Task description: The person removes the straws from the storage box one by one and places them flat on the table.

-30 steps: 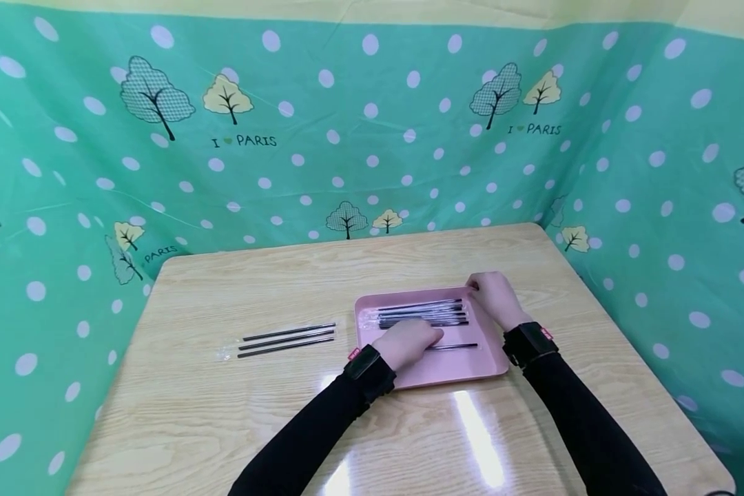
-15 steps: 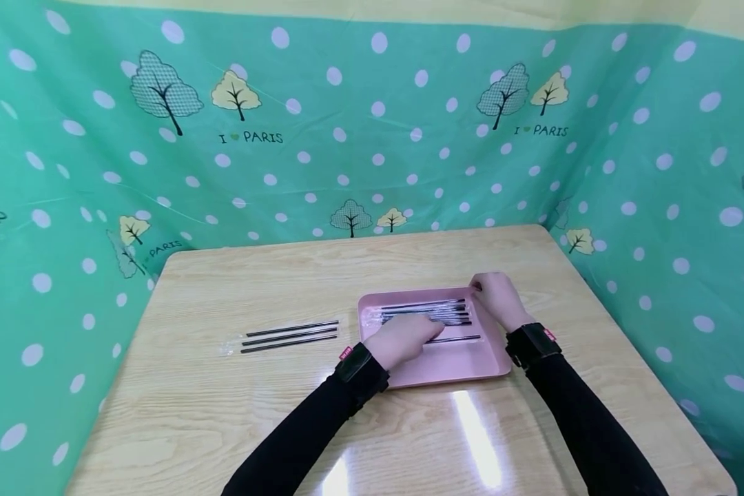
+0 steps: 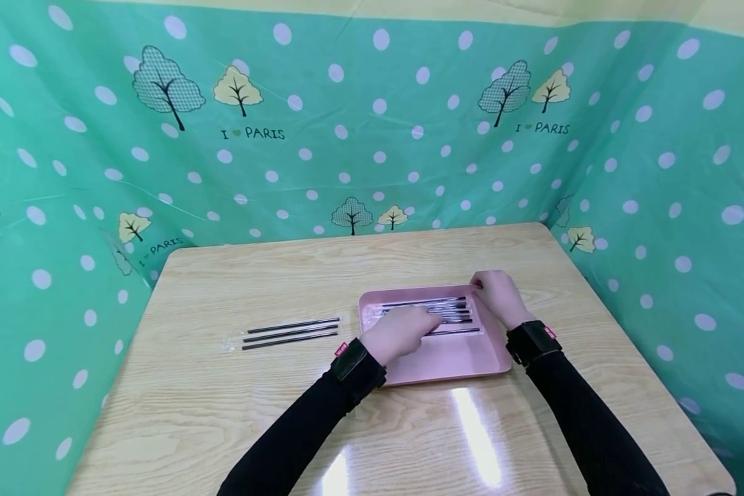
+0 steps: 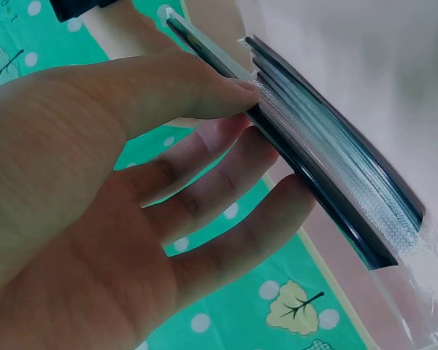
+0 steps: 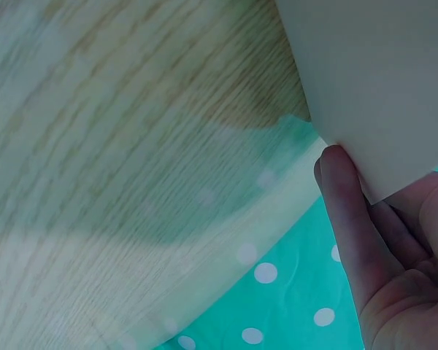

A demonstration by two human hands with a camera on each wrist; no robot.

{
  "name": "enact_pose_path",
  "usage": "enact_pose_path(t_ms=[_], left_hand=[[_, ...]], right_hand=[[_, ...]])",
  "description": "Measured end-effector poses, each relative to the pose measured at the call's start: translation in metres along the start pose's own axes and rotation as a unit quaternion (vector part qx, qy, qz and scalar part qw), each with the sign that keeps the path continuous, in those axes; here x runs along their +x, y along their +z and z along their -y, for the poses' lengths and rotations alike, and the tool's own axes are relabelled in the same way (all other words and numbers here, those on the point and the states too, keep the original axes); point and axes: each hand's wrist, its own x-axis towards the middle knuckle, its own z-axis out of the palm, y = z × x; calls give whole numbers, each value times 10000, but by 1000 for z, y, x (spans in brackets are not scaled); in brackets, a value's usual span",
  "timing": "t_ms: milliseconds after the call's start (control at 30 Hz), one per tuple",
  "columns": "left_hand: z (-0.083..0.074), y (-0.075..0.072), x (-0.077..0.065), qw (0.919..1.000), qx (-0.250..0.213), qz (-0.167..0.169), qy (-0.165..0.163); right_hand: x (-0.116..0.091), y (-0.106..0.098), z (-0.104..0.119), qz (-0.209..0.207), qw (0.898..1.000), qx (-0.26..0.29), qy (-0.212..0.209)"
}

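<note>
My left hand [image 3: 399,333] is inside the pink tray [image 3: 459,368]. Its thumb and fingers pinch a dark chopstick pack [image 4: 321,197] in a clear plastic sleeve. Close beside that one lie several more wrapped chopsticks [image 4: 343,138], lined up side by side; in the head view my hand covers part of them [image 3: 437,303]. My right hand [image 3: 499,296] grips the tray's far right corner. In the right wrist view, the right hand's fingers [image 5: 343,189] hold the tray wall [image 5: 379,87] from outside.
To the left of the tray, 3 wrapped chopstick packs [image 3: 291,333] lie on the wooden table [image 3: 180,386], their loose plastic ends pointing left. A green dotted cloth [image 3: 322,151] hangs behind the table and along both sides.
My left hand has shifted the pinched chopstick pack toward the far side of the tray, nearer the others. The right hand stays on the tray corner. The head view has moved slightly.
</note>
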Motion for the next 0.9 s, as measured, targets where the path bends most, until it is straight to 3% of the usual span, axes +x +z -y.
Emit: enact_pose_path(t_ms=[400,900], left_hand=[[13,11,-12,9998,-78,-48,-191],[44,10,-63,9964,-445,-222,-688]], right_hand=[[0,2,-1,-161,9998,38,-125],[0,1,0,-118,9998,22,-135]])
